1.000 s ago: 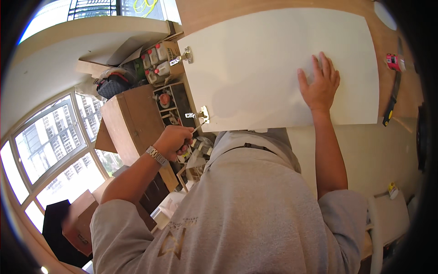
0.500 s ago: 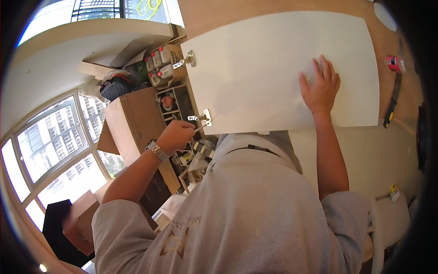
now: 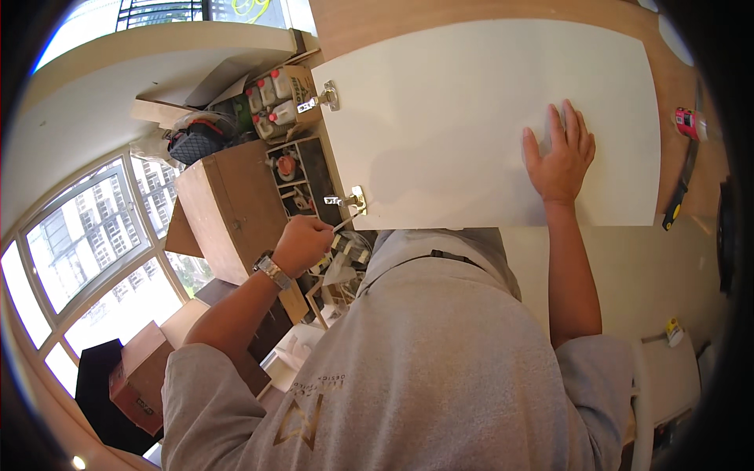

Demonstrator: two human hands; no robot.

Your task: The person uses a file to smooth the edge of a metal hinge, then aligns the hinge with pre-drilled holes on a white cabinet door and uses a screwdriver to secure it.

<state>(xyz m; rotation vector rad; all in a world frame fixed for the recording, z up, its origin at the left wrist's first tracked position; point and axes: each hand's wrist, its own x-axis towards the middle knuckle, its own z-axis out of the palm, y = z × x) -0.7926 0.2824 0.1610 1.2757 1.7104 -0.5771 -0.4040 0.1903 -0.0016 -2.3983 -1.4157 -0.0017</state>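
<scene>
A white cabinet door panel (image 3: pixel 455 125) lies flat on the brown tabletop (image 3: pixel 369 27). Two metal hinges sit along its left edge: a far hinge (image 3: pixel 330 96) and a near hinge (image 3: pixel 357 200), both with arms jutting out past the edge. My left hand (image 3: pixel 305 246) is closed around a screwdriver (image 3: pixel 344 223); only its thin shaft shows, with the tip at the near hinge. The handle is hidden in my fingers. Flat on the panel's right part rests my right hand (image 3: pixel 559 161), fingers spread.
To the panel's right lie a red tape measure (image 3: pixel 686 122) and a dark tool with a yellow-and-black end (image 3: pixel 674 206). Left of the table stand a carton of red-capped bottles (image 3: pixel 275 100), shelving (image 3: pixel 318 169) and a wooden cabinet (image 3: pixel 236 208).
My left hand has dropped slightly, with the screwdriver tip still at the near hinge. The view has shifted a little; my right hand stays flat on the panel.
</scene>
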